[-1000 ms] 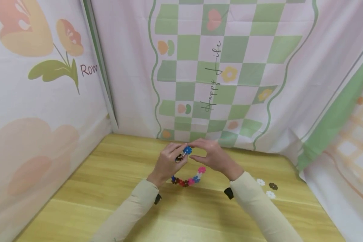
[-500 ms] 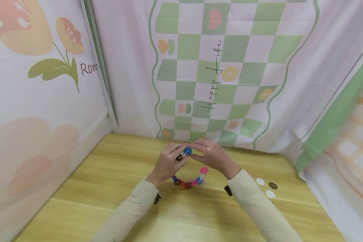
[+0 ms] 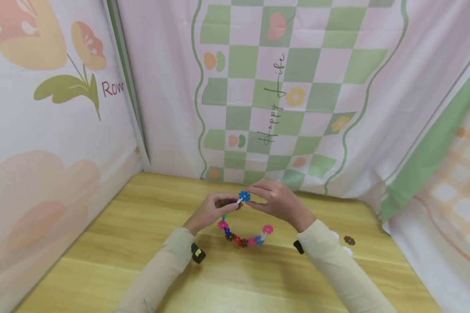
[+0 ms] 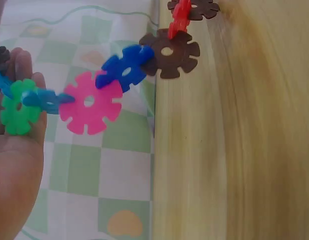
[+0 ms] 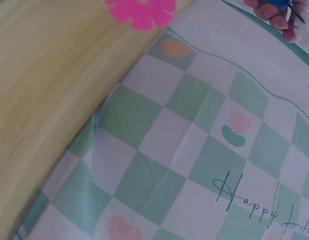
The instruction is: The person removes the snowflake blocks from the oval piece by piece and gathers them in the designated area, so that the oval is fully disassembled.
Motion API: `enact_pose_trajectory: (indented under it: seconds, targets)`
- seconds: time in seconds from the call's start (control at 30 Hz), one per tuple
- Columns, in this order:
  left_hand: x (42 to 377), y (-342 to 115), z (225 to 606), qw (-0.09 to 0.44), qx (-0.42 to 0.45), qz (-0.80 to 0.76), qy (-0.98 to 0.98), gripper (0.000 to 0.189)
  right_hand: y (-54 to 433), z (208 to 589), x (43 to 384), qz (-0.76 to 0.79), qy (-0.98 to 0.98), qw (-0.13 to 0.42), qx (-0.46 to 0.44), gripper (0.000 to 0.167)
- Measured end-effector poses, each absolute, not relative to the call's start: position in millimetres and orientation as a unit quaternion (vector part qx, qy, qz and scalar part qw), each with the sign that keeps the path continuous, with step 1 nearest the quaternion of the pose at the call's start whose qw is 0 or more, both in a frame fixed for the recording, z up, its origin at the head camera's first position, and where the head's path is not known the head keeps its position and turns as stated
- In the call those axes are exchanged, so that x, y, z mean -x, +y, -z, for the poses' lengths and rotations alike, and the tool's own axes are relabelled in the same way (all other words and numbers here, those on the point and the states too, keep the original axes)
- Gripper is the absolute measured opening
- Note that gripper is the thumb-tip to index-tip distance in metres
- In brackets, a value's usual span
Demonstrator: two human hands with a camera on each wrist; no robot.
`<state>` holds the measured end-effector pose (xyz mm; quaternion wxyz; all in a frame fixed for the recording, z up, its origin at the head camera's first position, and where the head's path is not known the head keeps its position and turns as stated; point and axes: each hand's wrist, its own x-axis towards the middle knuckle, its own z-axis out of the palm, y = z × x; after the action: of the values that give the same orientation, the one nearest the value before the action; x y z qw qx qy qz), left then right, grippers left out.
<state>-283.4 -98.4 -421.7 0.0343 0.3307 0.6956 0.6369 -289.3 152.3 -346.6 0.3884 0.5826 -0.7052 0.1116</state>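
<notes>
My left thumb and fingers pinch the chain (image 3: 237, 240) close to its upper end; the left hand (image 3: 208, 212) partly covers that stretch. Just below this pinch a green disc (image 4: 19, 107) lies against my palm side, and from it the notched flower discs run on: light blue, pink (image 4: 90, 102), dark blue (image 4: 125, 69), brown (image 4: 169, 53), then red. The chain curves under the space between my hands, and its free end, a bright pink disc (image 3: 268, 229), sits below my right fingers, touching neither hand. Whether the lowest part of the curve meets the table (image 3: 90, 261) I cannot tell.

At my left fingertips, a white piece (image 3: 240, 201) meets a round blue disc (image 3: 244, 196). My right hand (image 3: 281, 203) has that blue disc pinched at its right edge, finger above and thumb below. Whether the slots are fully pressed home is too small to make out.

By my judgement the work is well along: a long run is linked, this blue joint is in hand, and the two ends remain apart. Beyond my right wrist, by the sleeve (image 3: 333, 261), loose discs lie unlinked: a brown piece (image 3: 349, 240) and white ones partly hidden.
</notes>
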Motion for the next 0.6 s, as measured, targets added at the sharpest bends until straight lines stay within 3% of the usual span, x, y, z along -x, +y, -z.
enact_pose_trajectory:
  seconds: [0.6]
  targets:
    - [282, -101, 417, 0.024, -0.274, -0.636, 0.721, 0.03, 142, 352, 286, -0.111, -0.715, 0.367, -0.585, 0.046]
